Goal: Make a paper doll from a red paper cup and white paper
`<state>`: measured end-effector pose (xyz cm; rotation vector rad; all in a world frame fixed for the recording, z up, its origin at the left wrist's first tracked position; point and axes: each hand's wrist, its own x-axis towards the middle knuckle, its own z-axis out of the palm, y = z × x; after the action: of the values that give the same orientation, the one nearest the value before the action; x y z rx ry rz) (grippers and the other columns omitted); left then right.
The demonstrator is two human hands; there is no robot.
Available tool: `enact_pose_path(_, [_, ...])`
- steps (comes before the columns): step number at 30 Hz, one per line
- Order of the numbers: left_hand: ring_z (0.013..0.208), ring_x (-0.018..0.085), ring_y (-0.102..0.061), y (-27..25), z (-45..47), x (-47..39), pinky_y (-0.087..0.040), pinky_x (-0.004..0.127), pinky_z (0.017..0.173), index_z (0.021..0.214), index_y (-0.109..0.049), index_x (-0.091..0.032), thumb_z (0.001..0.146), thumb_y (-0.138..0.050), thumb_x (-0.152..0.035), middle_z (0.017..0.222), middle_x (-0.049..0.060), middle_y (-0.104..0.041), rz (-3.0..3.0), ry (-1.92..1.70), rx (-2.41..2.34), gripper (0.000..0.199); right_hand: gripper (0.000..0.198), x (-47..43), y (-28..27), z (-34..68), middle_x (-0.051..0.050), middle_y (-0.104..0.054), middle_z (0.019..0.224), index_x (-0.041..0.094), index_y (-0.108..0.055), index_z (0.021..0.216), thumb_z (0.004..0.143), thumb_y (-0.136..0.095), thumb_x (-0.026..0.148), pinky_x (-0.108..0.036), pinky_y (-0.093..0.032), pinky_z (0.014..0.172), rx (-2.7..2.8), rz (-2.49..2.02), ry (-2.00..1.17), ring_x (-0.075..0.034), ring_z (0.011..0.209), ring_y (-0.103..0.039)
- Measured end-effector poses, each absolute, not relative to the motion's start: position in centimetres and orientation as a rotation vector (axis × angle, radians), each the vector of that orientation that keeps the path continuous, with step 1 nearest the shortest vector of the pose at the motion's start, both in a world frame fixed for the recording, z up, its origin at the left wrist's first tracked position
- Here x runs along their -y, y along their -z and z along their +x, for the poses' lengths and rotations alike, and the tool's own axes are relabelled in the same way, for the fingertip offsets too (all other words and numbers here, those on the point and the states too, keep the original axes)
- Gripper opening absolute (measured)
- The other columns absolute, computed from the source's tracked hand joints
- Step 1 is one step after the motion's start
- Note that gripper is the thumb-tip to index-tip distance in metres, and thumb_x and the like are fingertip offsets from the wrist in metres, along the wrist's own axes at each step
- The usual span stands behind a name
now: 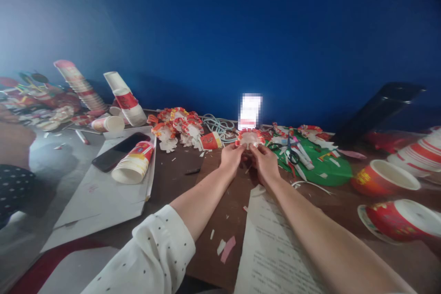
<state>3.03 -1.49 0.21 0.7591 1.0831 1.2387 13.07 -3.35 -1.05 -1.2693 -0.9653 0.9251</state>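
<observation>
Between my two hands is a cut paper cup, its red and white rim strips folded into a ring like a flower. My left hand pinches its left underside, and the fingers of my right hand close on the right. Both thumbs press near the middle of its lower edge. Directly behind stands a bright, blurred-out screen. Left of my hands lies a heap of similar cut cups, with a red and yellow cup piece nearest. Scissors rest on a green round sheet to the right.
Stacked paper cups lean near the blue wall. A dark phone and a short cup stack lie on white board. Printed paper is under my right forearm. Paper bowls sit right; another person's arm shows left.
</observation>
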Motion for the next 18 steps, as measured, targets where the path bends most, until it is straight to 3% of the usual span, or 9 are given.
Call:
enact_pose_path(4, [0.046,0.008,-0.052,-0.24,3.14,1.62,-0.044,0.02,0.049,0.065,-0.06,-0.013,0.071,-0.068,-0.023,0.054,0.0,-0.058,0.749,-1.239,-1.052,0.013,0.035,3.22,0.75,13.12,0.003,-0.057,0.053,0.019,-0.061,0.07,0.061,-0.07,0.051,-0.025,-0.037,0.048,0.881,-1.274,-0.953,-0.012,0.05,-0.048])
enact_pose_path(11, [0.047,0.009,-0.053,0.0,3.26,1.5,-0.045,0.021,0.05,0.066,-0.06,-0.013,0.071,-0.067,-0.023,0.057,0.0,-0.058,0.75,-1.255,-1.057,0.013,0.031,3.29,0.48,12.72,0.008,-0.046,0.046,0.019,-0.058,0.068,0.058,-0.076,0.042,-0.021,-0.023,0.039,0.711,-1.158,-1.144,-0.007,0.04,-0.034])
enact_pose_path(18, [0.047,0.008,-0.051,0.11,3.28,1.29,-0.046,0.021,0.052,0.064,-0.057,-0.014,0.072,-0.066,-0.023,0.055,-0.002,-0.054,0.719,-1.29,-1.09,0.015,0.037,3.37,0.74,12.89,0.008,-0.044,0.047,0.02,-0.059,0.074,0.06,-0.074,0.051,-0.022,-0.027,0.039,0.753,-1.207,-1.04,-0.008,0.041,-0.036])
